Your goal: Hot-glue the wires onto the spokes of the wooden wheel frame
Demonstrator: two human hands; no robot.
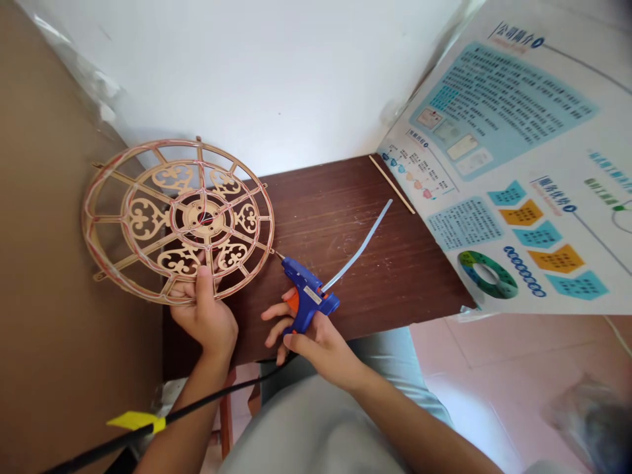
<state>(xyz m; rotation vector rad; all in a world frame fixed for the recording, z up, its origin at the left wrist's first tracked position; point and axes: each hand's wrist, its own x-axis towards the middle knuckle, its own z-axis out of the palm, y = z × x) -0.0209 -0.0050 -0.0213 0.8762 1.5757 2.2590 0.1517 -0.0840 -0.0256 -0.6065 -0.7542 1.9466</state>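
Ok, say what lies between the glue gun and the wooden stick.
In the head view: a pale glue stick, running from the glue gun toward the wooden stick over brown tabletop.

Top: plain grey cloth, rounded across the front, blurred at close range
Trousers: pale grey-blue cloth, softly creased along the outer side
Left forearm: bare along its visible length
Right forearm: bare likewise, up to the picture's lower edge
Left hand: bare, ungloved
Right hand: bare, ungloved
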